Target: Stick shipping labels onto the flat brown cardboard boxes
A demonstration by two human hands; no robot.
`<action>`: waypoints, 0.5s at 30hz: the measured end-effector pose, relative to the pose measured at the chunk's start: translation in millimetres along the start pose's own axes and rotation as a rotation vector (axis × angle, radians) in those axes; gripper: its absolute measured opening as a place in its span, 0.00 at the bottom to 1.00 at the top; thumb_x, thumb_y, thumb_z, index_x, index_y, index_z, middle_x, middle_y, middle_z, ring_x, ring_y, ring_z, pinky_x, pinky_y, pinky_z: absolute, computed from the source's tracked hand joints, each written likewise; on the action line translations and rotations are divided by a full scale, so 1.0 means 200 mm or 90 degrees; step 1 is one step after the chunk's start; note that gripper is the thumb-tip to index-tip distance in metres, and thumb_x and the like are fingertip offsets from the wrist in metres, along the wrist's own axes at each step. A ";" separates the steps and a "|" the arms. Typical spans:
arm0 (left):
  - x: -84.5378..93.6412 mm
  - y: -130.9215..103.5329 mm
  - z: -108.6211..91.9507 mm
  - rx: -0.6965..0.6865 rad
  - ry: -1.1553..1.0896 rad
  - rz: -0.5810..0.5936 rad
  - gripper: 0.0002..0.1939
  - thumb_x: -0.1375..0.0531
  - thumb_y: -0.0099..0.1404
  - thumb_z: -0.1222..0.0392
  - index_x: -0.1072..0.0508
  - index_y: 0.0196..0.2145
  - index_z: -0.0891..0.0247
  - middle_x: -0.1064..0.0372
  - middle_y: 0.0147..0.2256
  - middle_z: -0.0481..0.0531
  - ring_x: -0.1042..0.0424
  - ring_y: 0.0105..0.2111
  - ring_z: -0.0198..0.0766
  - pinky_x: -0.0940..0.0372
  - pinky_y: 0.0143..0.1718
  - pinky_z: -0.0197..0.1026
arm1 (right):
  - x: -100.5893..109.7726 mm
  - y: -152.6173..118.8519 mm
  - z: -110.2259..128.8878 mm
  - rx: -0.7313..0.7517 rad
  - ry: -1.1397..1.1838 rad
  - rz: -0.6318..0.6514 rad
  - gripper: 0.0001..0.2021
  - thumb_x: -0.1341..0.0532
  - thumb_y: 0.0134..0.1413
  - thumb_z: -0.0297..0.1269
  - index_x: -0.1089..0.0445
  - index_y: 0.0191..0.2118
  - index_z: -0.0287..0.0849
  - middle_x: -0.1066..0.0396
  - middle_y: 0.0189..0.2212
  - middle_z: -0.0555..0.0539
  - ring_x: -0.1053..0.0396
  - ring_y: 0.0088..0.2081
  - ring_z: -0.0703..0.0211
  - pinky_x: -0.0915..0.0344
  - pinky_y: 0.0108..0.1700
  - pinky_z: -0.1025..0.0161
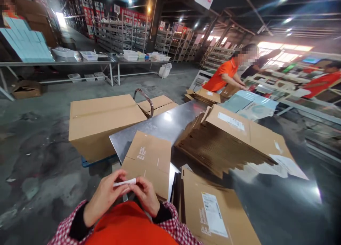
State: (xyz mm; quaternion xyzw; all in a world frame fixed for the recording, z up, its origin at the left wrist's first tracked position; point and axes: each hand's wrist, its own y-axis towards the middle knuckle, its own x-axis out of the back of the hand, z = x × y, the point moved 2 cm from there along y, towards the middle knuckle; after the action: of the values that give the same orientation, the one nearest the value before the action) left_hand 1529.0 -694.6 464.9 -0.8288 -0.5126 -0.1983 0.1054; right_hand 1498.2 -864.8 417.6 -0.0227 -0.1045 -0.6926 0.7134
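Note:
My left hand [106, 194] and my right hand [145, 193] meet low in the view, in front of my orange apron. Between their fingertips is a slim white piece [128, 182], perhaps folded or rolled paper; its exact kind cannot be made out. Both hands are closed, each pinching it at one side. Just beyond them a flat cardboard box [150, 156] with white print lies on the metal table [170, 120]. To the right of my right hand stand flattened cartons, the front one [195, 193] bearing a white label [214, 213].
A large stack of flattened cartons [205, 145] fills the table's middle. A big closed carton [103, 120] stands on a blue base to the left. Across the table a person in orange [220, 76] works near light-blue boxes [247, 104]. Benches with white bins [130, 55] stand behind.

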 end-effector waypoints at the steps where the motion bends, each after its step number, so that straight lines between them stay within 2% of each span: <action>1: -0.02 0.01 0.01 0.013 -0.031 -0.003 0.11 0.44 0.65 0.55 0.35 0.45 0.57 0.26 0.35 0.48 0.25 0.35 0.37 0.30 0.37 0.37 | 0.01 0.00 0.00 -0.001 0.002 -0.018 0.15 0.38 0.55 0.48 0.28 0.40 0.42 0.32 0.30 0.49 0.35 0.31 0.61 0.37 0.32 0.65; 3: -0.04 0.02 0.02 0.020 -0.067 0.002 0.13 0.45 0.65 0.55 0.37 0.47 0.56 0.25 0.34 0.46 0.25 0.34 0.36 0.31 0.37 0.36 | 0.03 0.02 0.02 0.034 -0.014 -0.037 0.16 0.37 0.54 0.47 0.29 0.45 0.44 0.31 0.35 0.47 0.34 0.35 0.59 0.35 0.36 0.64; 6: -0.06 0.04 0.03 0.025 -0.057 0.016 0.16 0.47 0.67 0.53 0.40 0.51 0.56 0.26 0.32 0.45 0.25 0.32 0.36 0.32 0.37 0.36 | 0.06 0.04 0.07 0.096 -0.061 -0.036 0.07 0.38 0.56 0.42 0.27 0.37 0.46 0.30 0.32 0.48 0.33 0.36 0.58 0.36 0.40 0.62; 8: -0.07 0.06 0.03 0.041 -0.026 0.013 0.19 0.49 0.67 0.52 0.43 0.54 0.57 0.26 0.31 0.44 0.25 0.31 0.36 0.33 0.35 0.36 | 0.07 0.04 0.09 0.104 -0.082 -0.052 0.07 0.40 0.58 0.40 0.27 0.32 0.45 0.31 0.28 0.49 0.33 0.34 0.59 0.36 0.38 0.62; 11: -0.09 0.11 0.06 0.069 0.061 -0.001 0.22 0.49 0.67 0.51 0.42 0.56 0.60 0.26 0.28 0.46 0.25 0.28 0.38 0.34 0.30 0.36 | 0.07 0.03 0.07 0.114 -0.113 -0.104 0.08 0.42 0.60 0.40 0.27 0.34 0.45 0.29 0.33 0.46 0.32 0.37 0.58 0.35 0.40 0.61; 13: -0.11 0.14 0.10 0.042 0.132 0.000 0.22 0.49 0.67 0.51 0.38 0.56 0.62 0.24 0.28 0.49 0.24 0.28 0.40 0.34 0.30 0.36 | 0.09 0.04 0.03 0.114 -0.134 -0.129 0.09 0.45 0.62 0.40 0.29 0.36 0.45 0.29 0.35 0.45 0.31 0.38 0.58 0.35 0.41 0.61; 15: -0.12 0.16 0.18 -0.027 0.185 0.003 0.19 0.49 0.68 0.51 0.33 0.53 0.59 0.22 0.33 0.51 0.23 0.31 0.41 0.34 0.31 0.35 | 0.16 0.07 0.00 0.085 -0.150 -0.172 0.11 0.47 0.63 0.41 0.31 0.35 0.44 0.30 0.31 0.47 0.32 0.33 0.59 0.35 0.37 0.62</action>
State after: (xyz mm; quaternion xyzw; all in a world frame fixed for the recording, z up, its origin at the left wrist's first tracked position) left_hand 1555.8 -714.6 424.0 -0.7948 -0.4853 -0.3267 0.1611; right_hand 1513.7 -895.5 424.6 -0.0416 -0.2352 -0.7660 0.5968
